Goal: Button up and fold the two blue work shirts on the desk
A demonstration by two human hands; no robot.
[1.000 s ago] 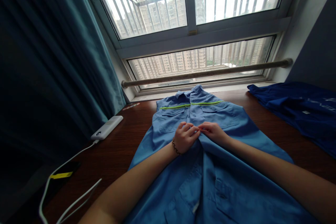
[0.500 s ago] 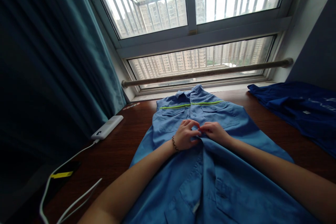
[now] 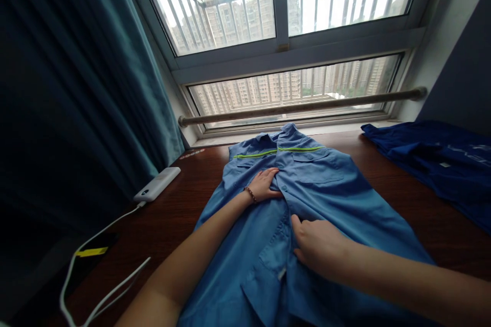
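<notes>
A light blue work shirt [image 3: 318, 191] lies front up, its collar toward the window and a yellow-green stripe across the chest. My left hand [image 3: 264, 185] rests on the shirt beside the front opening, fingers stretched out and thumb apart; a beaded bracelet [image 3: 250, 194] circles its wrist. Lower and to the right, my right hand [image 3: 320, 245] is closed at the edge of the front placket, fingers curled on the cloth. Its fingertips are partly hidden. Below my hands the front edges hang apart, and a small white tag [image 3: 282, 273] shows between them.
A dark blue garment [image 3: 433, 158] lies on the brown wooden table [image 3: 187, 194] at the right. On the left are a white power bank [image 3: 157, 184] with a white cable [image 3: 103, 230] and a teal curtain [image 3: 141, 87]. A rail [image 3: 307, 107] crosses the barred window behind.
My hands were together at the middle of the placket. My right hand has come down toward me along the edge; my left has shifted slightly up and left and flattened on the cloth.
</notes>
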